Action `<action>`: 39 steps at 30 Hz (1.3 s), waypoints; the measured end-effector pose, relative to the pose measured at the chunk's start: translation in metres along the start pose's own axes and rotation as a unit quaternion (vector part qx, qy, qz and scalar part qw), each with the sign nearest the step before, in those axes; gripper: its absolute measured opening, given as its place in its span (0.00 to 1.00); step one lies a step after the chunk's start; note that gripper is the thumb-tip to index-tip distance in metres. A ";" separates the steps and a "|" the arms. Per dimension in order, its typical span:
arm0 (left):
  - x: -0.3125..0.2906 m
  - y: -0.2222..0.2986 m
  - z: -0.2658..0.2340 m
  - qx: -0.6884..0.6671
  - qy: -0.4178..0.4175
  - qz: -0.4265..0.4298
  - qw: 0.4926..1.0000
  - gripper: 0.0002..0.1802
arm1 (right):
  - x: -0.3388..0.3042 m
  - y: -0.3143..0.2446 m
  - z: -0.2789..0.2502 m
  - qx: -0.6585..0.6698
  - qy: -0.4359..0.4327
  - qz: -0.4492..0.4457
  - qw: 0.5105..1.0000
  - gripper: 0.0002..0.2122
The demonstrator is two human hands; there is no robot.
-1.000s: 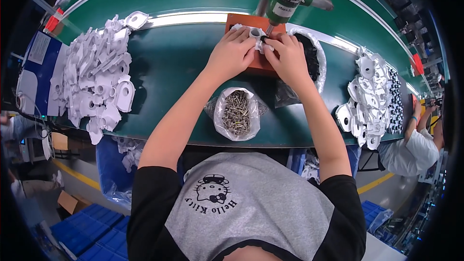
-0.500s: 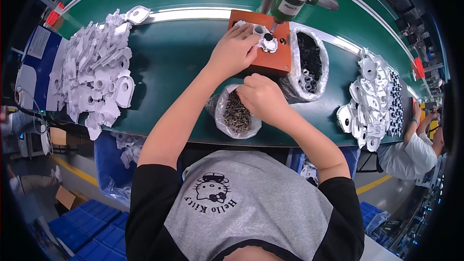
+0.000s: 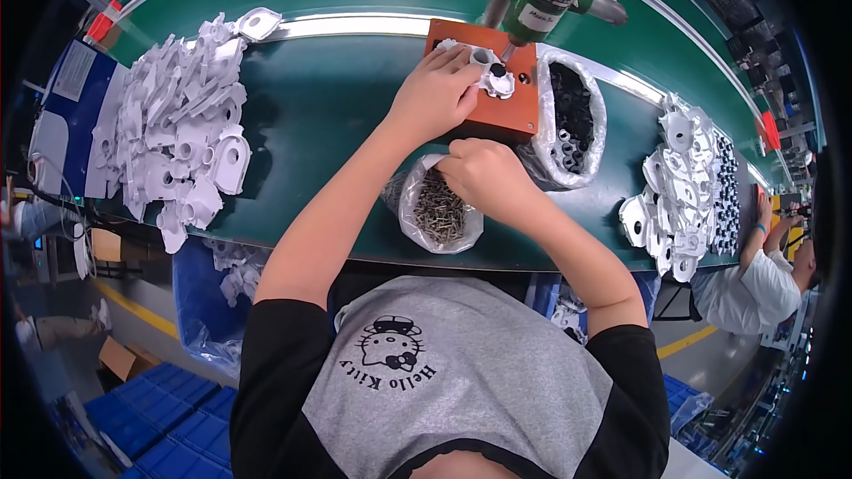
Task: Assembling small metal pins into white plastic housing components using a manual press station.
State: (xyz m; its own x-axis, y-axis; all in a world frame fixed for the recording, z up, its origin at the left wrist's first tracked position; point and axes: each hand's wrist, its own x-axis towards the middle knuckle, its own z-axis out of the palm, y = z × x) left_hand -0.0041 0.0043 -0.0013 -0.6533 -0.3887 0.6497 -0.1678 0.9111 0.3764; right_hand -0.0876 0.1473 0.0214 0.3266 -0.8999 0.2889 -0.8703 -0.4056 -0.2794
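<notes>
My left hand (image 3: 435, 96) lies over a white plastic housing part (image 3: 500, 82) seated on an orange fixture block (image 3: 513, 113), its fingers on the part's left side and partly hiding it. A dark round piece (image 3: 498, 70) sits on the part. Just above, a green power tool (image 3: 539, 0) points its tip down near the part. My right hand (image 3: 486, 175) is closed, fingertips pressed together at the upper rim of a clear plastic bag of screws (image 3: 440, 213). Whatever is between those fingertips is hidden.
Right of the block stands a bag of black and metallic small parts (image 3: 571, 115). A heap of white plastic parts (image 3: 182, 124) lies at left; more white parts (image 3: 679, 186) lie at right beside rows of small dark pieces (image 3: 726, 186). A co-worker (image 3: 754, 279) is at far right.
Both hands stay in nearly the same place, the left on the part and the right at the screw bag. The whole picture has shifted slightly.
</notes>
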 end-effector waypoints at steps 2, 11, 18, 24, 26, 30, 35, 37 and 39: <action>0.000 -0.001 0.000 -0.001 0.004 0.003 1.000 0.11 | 0.000 -0.001 0.000 -0.003 0.003 -0.003 1.000 0.03; -0.001 -0.001 0.002 0.014 0.001 -0.001 1.000 0.11 | 0.000 -0.001 0.004 -0.012 0.041 -0.023 0.999 0.04; 0.001 -0.001 0.002 0.007 -0.006 0.001 1.000 0.12 | 0.001 -0.004 -0.016 0.122 0.066 0.038 0.990 0.04; -0.001 -0.003 -0.001 0.026 0.002 0.006 1.000 0.11 | 0.006 0.037 -0.051 0.228 0.160 0.205 0.938 0.05; 0.001 -0.001 -0.001 0.025 0.003 0.011 1.000 0.11 | 0.005 0.063 -0.050 0.245 0.195 0.270 0.911 0.07; 0.002 0.000 0.001 0.009 0.002 0.008 1.000 0.11 | 0.009 0.103 -0.037 0.239 0.215 0.337 0.885 0.12; 0.000 0.000 -0.001 0.005 0.010 0.010 1.000 0.10 | 0.018 0.101 -0.032 0.213 0.218 0.318 0.898 0.13; 0.001 0.000 -0.001 0.009 0.009 0.012 1.000 0.11 | 0.019 0.102 -0.032 0.226 0.221 0.326 0.891 0.13; 0.001 0.000 -0.001 0.010 0.007 0.011 1.000 0.11 | 0.020 0.103 -0.032 0.229 0.220 0.324 0.891 0.13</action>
State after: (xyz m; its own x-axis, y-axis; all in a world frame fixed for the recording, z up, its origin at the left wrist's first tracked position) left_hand -0.0036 0.0036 -0.0001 -0.6459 -0.3709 0.6673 -0.1686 0.9218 0.3491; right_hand -0.1820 0.0928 0.0275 -0.4527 -0.8603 0.2344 -0.5496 0.0622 -0.8331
